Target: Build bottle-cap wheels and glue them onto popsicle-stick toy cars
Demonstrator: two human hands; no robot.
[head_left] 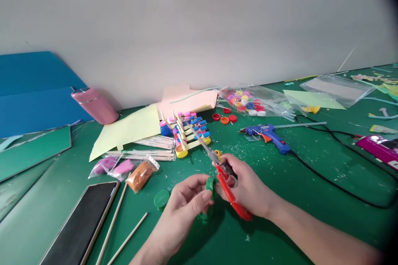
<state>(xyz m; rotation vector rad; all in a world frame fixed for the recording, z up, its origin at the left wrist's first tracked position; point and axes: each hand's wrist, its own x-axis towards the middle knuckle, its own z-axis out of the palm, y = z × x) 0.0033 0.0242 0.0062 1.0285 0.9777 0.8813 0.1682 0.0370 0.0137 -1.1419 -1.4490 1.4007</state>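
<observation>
My left hand (186, 205) pinches a green bottle cap (209, 185), held edge-on between thumb and fingers. Another green piece shows just below it; whether I hold that too is unclear. My right hand (245, 184) is closed around red-handled scissors (231, 196), whose grey blades point away and to the left. A small yellow part sits by the pivot, partly hidden by my fingers. On the table left of my left hand lies a flat green cap (161, 199). Beyond the blade tips stands a construction of sticks and coloured caps (192, 132).
A blue glue gun (270, 134) with a trailing black cord lies to the right. Loose caps (224, 120) and a bag of caps (245, 101) are behind. Left are a phone (82, 221), wooden sticks (128, 238), wrapped clay (140, 175) and a pink tumbler (95, 105).
</observation>
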